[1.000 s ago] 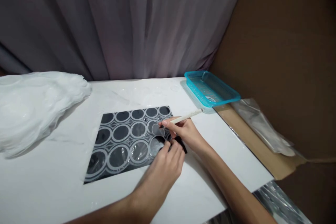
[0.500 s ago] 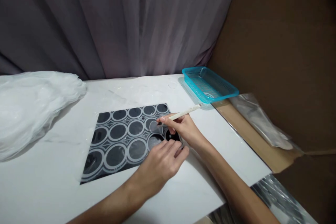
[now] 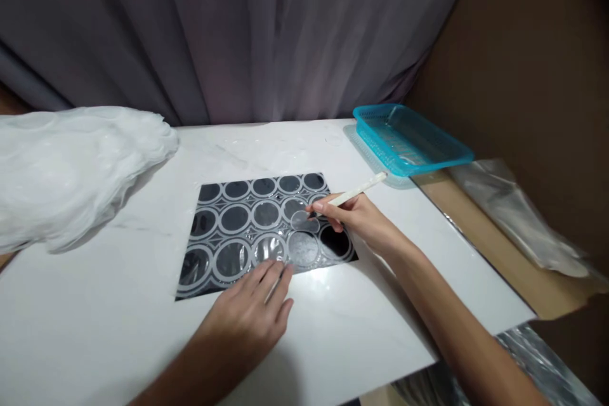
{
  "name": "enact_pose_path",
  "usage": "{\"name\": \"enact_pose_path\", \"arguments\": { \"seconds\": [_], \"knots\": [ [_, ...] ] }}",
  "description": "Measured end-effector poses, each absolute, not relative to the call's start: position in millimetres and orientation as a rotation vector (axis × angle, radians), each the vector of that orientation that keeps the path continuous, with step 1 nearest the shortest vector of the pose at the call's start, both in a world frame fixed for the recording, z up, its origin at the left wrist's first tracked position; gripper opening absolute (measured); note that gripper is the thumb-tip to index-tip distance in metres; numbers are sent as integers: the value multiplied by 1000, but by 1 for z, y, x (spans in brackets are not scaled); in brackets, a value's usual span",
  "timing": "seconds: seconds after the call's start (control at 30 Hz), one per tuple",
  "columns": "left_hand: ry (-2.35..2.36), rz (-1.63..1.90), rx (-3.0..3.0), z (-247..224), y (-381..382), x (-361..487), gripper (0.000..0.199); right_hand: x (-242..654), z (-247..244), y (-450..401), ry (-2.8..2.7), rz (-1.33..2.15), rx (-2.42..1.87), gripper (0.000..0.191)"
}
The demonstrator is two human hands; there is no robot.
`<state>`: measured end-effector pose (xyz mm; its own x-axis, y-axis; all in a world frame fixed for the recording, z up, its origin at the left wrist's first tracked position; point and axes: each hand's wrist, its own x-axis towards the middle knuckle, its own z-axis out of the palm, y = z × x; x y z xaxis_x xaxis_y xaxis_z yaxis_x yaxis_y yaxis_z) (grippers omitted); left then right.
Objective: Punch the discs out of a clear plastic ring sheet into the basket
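Observation:
My right hand is closed on a slim white pen-like tool, its dark tip pointing down and left. At that tip is a clear round disc, over the lower edge of a circle in the sheet's middle row; I cannot tell whether it touches the sheet. The dark patterned sheet lies flat, printed with rows of grey rings. A pale translucent disc covers one front-row circle. My left hand lies open, fingers stretched, fingertips on the sheet's near edge.
A large pile of thin white sheets lies at left on the white table. A blue plastic basket stands at the back right. Beside it are cardboard and a clear plastic bag. A grey curtain hangs behind.
My left hand has moved left, away from my right hand, and its fingers have straightened. My right hand keeps its grip on the tool. The whole view has shifted slightly.

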<state>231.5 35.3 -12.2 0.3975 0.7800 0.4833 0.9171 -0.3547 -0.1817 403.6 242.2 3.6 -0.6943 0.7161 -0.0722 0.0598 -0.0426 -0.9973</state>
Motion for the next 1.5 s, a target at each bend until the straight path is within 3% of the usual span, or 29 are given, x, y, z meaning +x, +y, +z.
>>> {"name": "enact_pose_path", "arguments": {
  "seconds": [0.2,0.4,0.63,0.77,1.07,1.5],
  "knots": [
    [-1555,-525,-2229,-20,24,227,35,397,0,254,-1524,1816,-923,32],
    [-1542,-592,-2219,-29,21,229,42,395,-5,271,-1241,1621,-973,29],
    [-1425,-586,-2273,-25,9,217,32,376,9,223,-1850,1143,-851,20],
    [-1417,-630,-2295,-13,1,207,22,357,7,197,-2154,1403,-604,19],
    [-1580,-574,-2223,-19,6,201,29,354,-9,190,-1901,2146,-639,25],
    [-1653,-599,-2254,-21,7,200,29,354,-14,192,-1896,2278,-583,22]
  ]
}}
